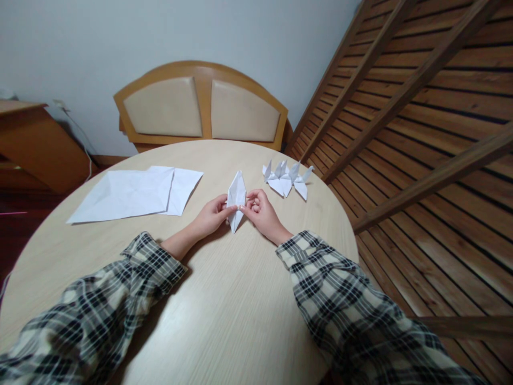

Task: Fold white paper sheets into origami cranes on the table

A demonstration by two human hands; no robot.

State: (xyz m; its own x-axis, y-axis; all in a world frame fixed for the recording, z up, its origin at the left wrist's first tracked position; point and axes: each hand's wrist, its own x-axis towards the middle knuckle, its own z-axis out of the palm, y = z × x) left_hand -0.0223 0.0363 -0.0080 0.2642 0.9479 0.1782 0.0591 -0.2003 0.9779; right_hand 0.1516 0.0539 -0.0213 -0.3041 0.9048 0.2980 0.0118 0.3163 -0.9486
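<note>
A white folded paper piece (236, 197), long and diamond-shaped, is held upright above the round pale wooden table (224, 321). My left hand (212, 215) pinches its left edge, fingers closed on the paper. On the other side, my right hand (261, 211) pinches its right edge with curled fingers. Both arms wear plaid sleeves and rest on the tabletop.
Several finished white paper cranes (286, 179) sit on the table to the right of my hands. Flat white paper sheets (136, 193) lie at the left. A wooden chair (200, 107) stands behind the table. A slatted wooden wall (420, 133) is at the right.
</note>
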